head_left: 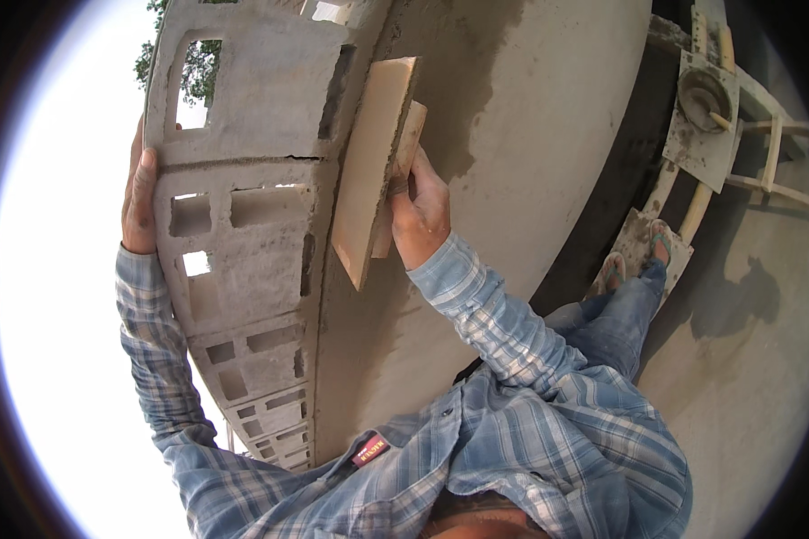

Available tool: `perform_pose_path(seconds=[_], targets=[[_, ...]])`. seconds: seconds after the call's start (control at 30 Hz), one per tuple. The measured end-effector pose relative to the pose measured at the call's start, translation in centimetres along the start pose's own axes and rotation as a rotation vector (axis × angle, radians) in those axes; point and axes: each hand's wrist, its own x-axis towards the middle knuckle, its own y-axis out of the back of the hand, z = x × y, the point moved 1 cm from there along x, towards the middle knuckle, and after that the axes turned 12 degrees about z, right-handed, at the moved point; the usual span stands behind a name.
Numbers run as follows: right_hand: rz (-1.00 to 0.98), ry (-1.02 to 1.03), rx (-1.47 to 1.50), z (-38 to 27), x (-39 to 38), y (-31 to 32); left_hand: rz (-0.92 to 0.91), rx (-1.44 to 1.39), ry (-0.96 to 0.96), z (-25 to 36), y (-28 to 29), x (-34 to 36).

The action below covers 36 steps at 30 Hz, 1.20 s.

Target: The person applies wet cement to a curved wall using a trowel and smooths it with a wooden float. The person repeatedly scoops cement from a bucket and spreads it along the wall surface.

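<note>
Beside pierced blockwork (265, 103), handled float (368, 162), long axis steep; top leaning right

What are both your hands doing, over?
Right hand gripping plastering float. Left hand against perforated concrete blocks. Round basin off to the right, clear of float.

Left hand (139, 208) partly hidden, tree (203, 70) cropped

Green foliage (204, 70) (upper left)
</note>
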Motion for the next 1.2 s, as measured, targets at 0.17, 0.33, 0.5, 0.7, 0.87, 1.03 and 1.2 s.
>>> perform_pose_path(seconds=[0.17, 0.33, 0.5, 0.7, 0.87, 1.03, 1.2], targets=[[-0.066, -0.179, 0.175, -1.0, 7.0, -0.8, -0.017, -0.051, 0.055, 0.2, -0.1, 0.2], [-0.125, -0.183, 0.065, -0.9, 2.9, 0.4, 0.021, -0.039, 0.054, 0.8, -0.4, -0.2], [-0.336, -0.382, 0.153, -0.2, -13.6, 3.5, 0.021, -0.016, 0.045, 1.0, -0.8, 0.2], [-0.063, -0.29, 0.284, -2.4, -2.3, 5.6, 0.036, -0.006, 0.053, 1.2, -0.6, -0.3], [-0.046, -0.209, 0.268, -1.5, 2.1, 2.6, 0.042, 0.002, 0.042, 1.4, -0.8, -0.2], [-0.04, -0.199, 0.164, 0.0, 0.8, 0.8, 0.054, 0.009, 0.048, 1.0, -0.7, -0.3], [-0.048, -0.175, 0.148, 0.9, 0.1, 0.3, 0.067, 0.012, 0.058, 0.8, -0.6, -0.3]])
